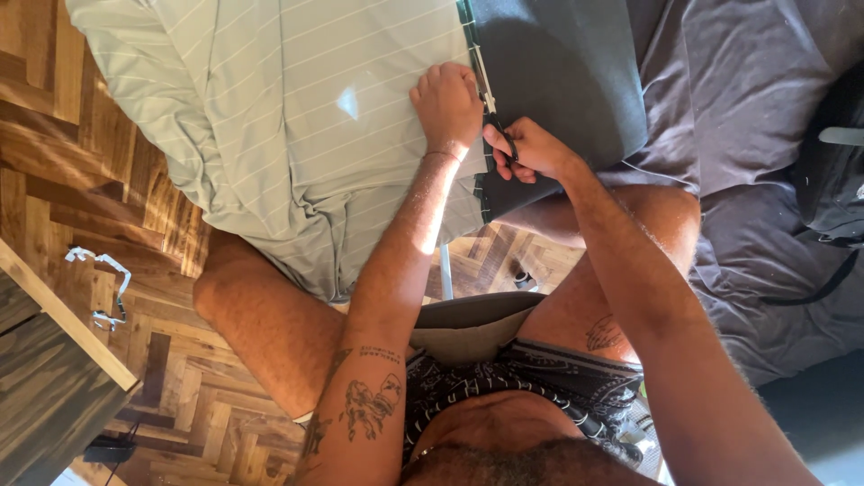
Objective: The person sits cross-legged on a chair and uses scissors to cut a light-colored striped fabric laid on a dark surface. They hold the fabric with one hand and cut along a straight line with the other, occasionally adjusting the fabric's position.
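My left hand (447,103) is closed in a fist on the pale green striped fabric (297,108), right where its edge meets a dark green cloth (558,72). Just to its right, my right hand (531,151) grips a pair of black-handled scissors (497,124). The blades point up along the seam between the two fabrics and are mostly hidden by the hands. Both fabrics lie over my bare knees, and the two hands almost touch.
A grey-purple sheet (738,99) covers the surface on the right, with a black bag (837,171) and its strap on it. Parquet floor (108,189) lies to the left, with a small white object (99,288) and a dark wooden board (54,378) at the lower left.
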